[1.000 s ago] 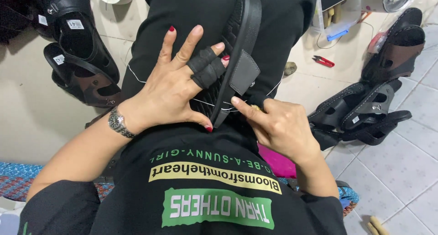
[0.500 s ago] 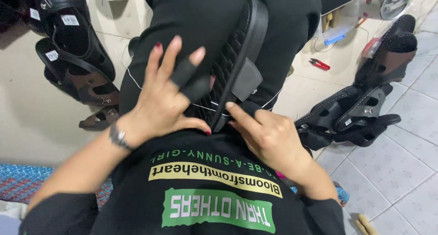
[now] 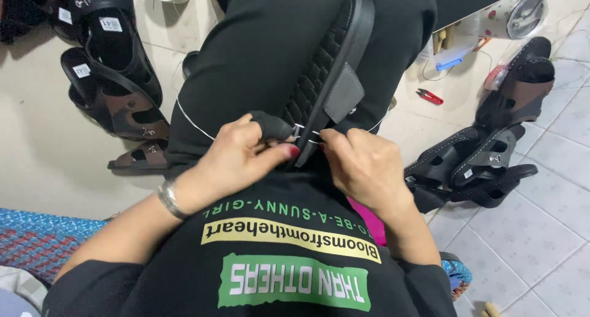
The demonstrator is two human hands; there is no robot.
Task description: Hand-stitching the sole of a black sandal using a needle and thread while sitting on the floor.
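Several sandals lie on the pale floor at the far left, beside a patterned blue mat near the bottom corner. Next comes the left hand, a silver bracelet on its wrist and a dark wrap on one finger, its fingers closed narrowly and pinching white thread at the edge of a black sole. That sole stands on edge on the person's lap, leaning up and away, a grey strap hanging off its side. Just right of it, the right hand is pinched shut too, thumb and fingertips gripping the thread close against the sole. Further right, red snips lie on the floor, and more black sandals are piled on the tiles.
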